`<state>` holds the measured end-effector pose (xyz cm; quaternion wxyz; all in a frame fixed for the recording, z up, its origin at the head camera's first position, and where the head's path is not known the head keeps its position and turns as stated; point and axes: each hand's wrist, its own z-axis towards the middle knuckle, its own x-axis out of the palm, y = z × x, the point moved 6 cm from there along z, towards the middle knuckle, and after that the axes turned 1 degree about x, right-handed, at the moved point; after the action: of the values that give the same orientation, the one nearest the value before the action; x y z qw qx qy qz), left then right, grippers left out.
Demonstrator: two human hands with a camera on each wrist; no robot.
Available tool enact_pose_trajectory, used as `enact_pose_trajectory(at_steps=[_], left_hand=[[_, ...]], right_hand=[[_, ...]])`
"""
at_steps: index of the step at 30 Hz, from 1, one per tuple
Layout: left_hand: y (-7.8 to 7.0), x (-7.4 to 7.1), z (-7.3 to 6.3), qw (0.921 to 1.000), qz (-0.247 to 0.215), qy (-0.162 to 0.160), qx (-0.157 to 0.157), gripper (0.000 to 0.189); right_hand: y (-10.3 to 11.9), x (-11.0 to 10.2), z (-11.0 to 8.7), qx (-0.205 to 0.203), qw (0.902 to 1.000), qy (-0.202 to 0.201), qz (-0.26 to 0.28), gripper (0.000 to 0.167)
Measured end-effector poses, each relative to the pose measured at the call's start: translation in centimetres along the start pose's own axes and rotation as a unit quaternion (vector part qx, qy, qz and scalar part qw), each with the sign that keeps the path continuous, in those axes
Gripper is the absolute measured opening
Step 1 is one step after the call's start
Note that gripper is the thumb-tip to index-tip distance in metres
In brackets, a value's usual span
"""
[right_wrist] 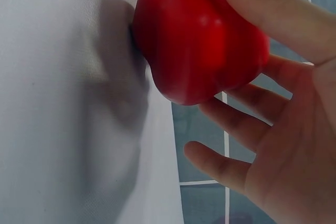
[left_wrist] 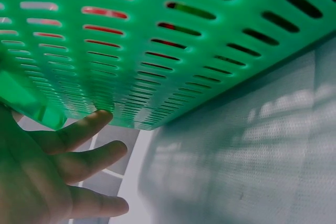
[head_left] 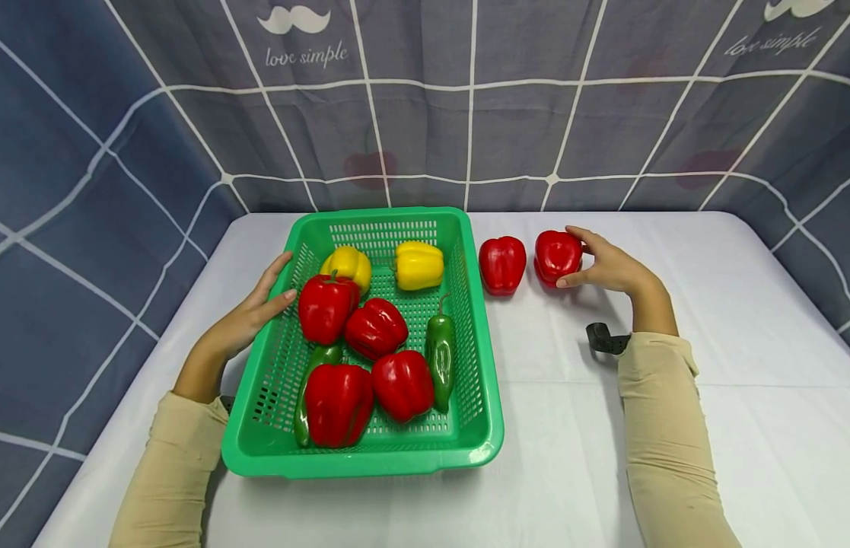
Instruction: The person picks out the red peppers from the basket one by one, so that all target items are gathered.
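Note:
My left hand [head_left: 249,312] holds the left rim of a green plastic basket [head_left: 489,396]. Its thumb and a finger lie over the rim, while other fingers [left_wrist: 94,158] extend below it, outside the slotted wall. At the right, my right hand [head_left: 612,266] grips a red bell pepper [head_left: 556,255] between thumb and fingers. The right wrist view shows this pepper [right_wrist: 194,40] close to the white cloth, with the thumb on one side; whether it touches the cloth I cannot tell. Another red bell pepper [head_left: 502,265] lies between it and the basket.
Inside the basket lie several red bell peppers [head_left: 339,403], two yellow bell peppers [head_left: 419,266] and two long green peppers [head_left: 440,354]. A white cloth [head_left: 561,457] covers the table. Grey checked curtains [head_left: 425,122] stand behind and at both sides.

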<state>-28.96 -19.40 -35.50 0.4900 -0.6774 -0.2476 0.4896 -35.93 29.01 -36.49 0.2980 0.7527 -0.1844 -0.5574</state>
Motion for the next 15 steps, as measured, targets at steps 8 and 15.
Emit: enact_pose_trajectory(at_steps=[8,15], left_hand=[[0.04,0.03,0.02,1.0,-0.003,0.001,0.0,0.067],[0.06,0.0,0.0,1.0,-0.001,-0.001,-0.001,0.067]], right_hand=[[0.13,-0.13,-0.27,-0.01,0.9999,0.008,0.0,0.098],[0.1,-0.14,-0.3,-0.017,0.9997,0.016,-0.001,0.097]])
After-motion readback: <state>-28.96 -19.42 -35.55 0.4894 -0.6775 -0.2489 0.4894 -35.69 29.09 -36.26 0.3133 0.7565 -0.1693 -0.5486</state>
